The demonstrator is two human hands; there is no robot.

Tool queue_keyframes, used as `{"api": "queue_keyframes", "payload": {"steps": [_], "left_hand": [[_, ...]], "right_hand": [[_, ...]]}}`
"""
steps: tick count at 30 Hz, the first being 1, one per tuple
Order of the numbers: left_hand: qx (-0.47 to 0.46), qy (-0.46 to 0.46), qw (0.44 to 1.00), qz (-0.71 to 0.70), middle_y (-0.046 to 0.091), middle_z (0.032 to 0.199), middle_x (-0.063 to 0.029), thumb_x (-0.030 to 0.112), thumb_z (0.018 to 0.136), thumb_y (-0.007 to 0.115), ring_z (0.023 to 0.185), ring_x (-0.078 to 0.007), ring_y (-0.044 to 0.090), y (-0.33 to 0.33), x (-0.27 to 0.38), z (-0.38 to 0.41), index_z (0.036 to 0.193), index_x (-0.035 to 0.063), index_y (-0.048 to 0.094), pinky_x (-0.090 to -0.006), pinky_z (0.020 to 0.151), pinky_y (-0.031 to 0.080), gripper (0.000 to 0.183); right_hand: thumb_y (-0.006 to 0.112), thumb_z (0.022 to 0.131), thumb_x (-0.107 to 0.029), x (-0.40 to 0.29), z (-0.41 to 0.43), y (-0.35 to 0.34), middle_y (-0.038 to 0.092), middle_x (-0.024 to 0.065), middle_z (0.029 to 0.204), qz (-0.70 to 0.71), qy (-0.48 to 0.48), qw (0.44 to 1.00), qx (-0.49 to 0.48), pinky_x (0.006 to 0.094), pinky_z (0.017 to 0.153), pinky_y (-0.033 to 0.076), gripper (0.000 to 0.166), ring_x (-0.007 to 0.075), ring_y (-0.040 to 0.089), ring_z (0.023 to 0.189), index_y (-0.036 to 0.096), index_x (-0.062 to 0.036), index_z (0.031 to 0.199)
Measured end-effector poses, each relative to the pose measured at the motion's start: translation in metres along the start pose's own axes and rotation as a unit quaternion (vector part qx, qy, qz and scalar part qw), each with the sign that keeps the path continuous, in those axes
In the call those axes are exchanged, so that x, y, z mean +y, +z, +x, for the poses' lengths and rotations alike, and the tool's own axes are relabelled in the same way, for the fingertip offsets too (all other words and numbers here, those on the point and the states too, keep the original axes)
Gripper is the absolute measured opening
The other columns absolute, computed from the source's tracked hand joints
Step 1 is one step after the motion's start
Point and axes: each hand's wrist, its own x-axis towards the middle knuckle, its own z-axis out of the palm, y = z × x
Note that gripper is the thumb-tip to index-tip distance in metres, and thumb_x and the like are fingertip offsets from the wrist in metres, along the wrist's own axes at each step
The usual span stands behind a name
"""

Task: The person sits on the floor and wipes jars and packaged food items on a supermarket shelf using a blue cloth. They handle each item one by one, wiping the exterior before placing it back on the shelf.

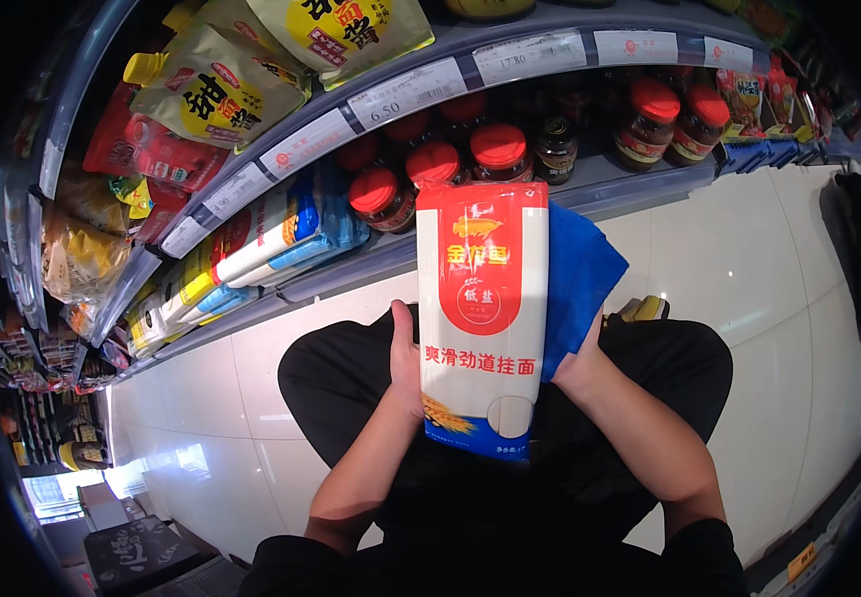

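Observation:
A white, red and blue packet of dried noodles (483,298) stands nearly upright in front of my lap, its printed front turned up to me. My left hand (405,358) grips its left edge, thumb raised and the other fingers hidden behind the packet. On the opposite side my right hand (578,366) holds a blue cloth (580,276) against the packet's right edge. Most of that hand's fingers are covered by the cloth. The packet's top overlaps the view of red-lidded jars (500,146) on the low shelf.
Similar noodle packets (274,239) lie stacked on the bottom shelf (602,190), left of the jars. Above them, pouches with yellow caps (218,97) sit behind a price-tag rail (408,93). Pale tiles (736,254) cover the floor around my bent knees. A dark stool-like object (139,556) stands lower left.

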Motion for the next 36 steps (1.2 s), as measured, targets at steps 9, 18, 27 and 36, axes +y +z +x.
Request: {"api": "queue_keyframes", "payload": {"steps": [9,18,27,36], "left_hand": [[0.016,0.008,1.000,0.018,0.057,0.138,-0.0165,0.048,0.104,0.036,0.120,-0.0331,0.060,-0.018,-0.022,0.004,0.143,0.0060,0.047,-0.0501,0.098,0.052,0.058],[-0.023,0.090,0.987,0.134,0.046,0.149,-0.0165,0.055,0.104,0.026,0.132,-0.0346,0.050,0.010,-0.029,0.008,0.152,0.0077,0.033,-0.0510,0.109,0.042,0.067],[0.196,0.086,0.833,0.511,0.040,0.152,-0.0136,0.063,0.103,0.013,0.140,-0.0263,0.041,0.019,-0.041,0.026,0.156,0.0111,0.022,-0.0423,0.115,0.036,0.075],[0.181,0.088,0.903,0.380,0.035,0.156,-0.0128,0.077,0.093,0.009,0.143,-0.0281,0.038,0.026,-0.046,0.018,0.159,0.0168,0.013,-0.0463,0.116,0.033,0.090]], "right_hand": [[0.034,0.095,-0.071,-0.009,-0.006,-0.004,0.047,0.0109,0.149,-0.063,0.013,0.998,-0.006,0.0482,0.106,0.046,0.078,0.0285,0.053,0.130,0.038,-0.0157,0.151],[0.047,0.101,-0.037,-0.001,-0.002,0.021,0.044,0.0145,0.144,-0.420,-0.223,0.874,-0.097,0.0331,0.109,0.035,0.074,0.0214,0.047,0.128,0.013,-0.0017,0.157],[0.046,0.095,-0.059,0.022,-0.001,0.008,0.020,0.0282,0.158,-0.637,-0.255,0.725,-0.062,0.0402,0.108,0.038,0.088,0.0414,0.046,0.133,0.026,0.0059,0.151],[0.060,0.089,-0.037,0.018,0.009,0.011,0.011,0.0267,0.162,-0.724,-0.296,0.611,-0.124,0.0575,0.116,0.021,0.078,0.0487,0.015,0.148,0.032,-0.0043,0.154]]}}
